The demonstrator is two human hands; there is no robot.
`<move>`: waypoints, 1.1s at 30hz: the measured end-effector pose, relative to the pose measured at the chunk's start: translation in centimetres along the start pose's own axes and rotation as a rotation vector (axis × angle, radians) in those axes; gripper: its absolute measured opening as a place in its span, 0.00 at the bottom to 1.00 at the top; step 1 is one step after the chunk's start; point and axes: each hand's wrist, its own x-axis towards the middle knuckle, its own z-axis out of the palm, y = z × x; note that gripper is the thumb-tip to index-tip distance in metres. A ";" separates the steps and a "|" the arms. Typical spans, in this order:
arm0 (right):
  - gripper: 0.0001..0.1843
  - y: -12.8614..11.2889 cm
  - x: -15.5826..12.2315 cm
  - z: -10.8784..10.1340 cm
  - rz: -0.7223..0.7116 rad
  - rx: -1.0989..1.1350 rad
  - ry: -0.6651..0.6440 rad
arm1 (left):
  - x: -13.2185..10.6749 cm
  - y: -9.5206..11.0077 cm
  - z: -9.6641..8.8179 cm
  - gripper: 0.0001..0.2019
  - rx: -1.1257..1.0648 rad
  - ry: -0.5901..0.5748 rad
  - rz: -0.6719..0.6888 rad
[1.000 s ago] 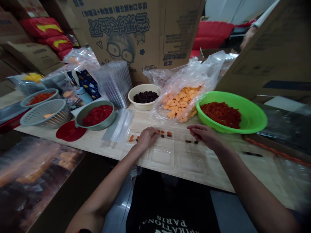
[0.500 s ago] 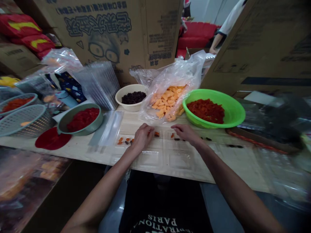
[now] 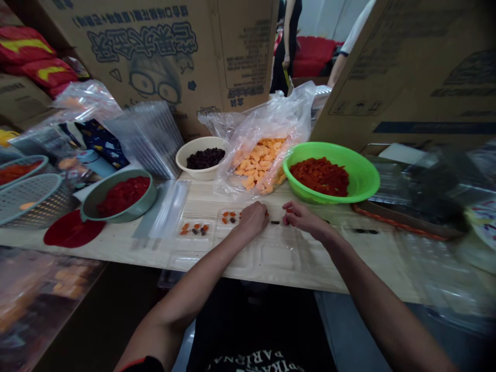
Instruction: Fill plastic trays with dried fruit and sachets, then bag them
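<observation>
My left hand (image 3: 254,219) is closed over a shallow clear plastic tray, its fingertips pressed together; what they hold is hidden. To its right, my right hand (image 3: 304,218) has its fingers curled in a pinch, with a small orange-red piece (image 3: 289,210) showing at the tips. A dark piece (image 3: 275,222) lies in the tray between my hands. Left of my left hand, orange and dark pieces (image 3: 229,216) sit in one compartment. More orange and dark pieces lie in the leftmost clear tray (image 3: 182,238). Past my right wrist, another tray holds dark pieces (image 3: 366,231).
Behind my hands stand a cream bowl (image 3: 181,159) of dark pieces, a clear bag (image 3: 304,106) of orange pieces and a green basin (image 3: 368,178) of red-orange pieces. Leftward are a grey-green bowl (image 3: 152,199) and a basket (image 3: 39,206). Tall cartons (image 3: 248,62) rise behind.
My left hand has moved right along the trays, uncovering orange and dark pieces behind it. My right hand stays close by, fingers now more curled. A person in dark clothes now shows at the back.
</observation>
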 end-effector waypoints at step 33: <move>0.16 -1.4 1.0 -0.9 -0.172 -0.848 0.062 | -0.5 -2.5 0.5 0.10 -0.158 0.059 0.068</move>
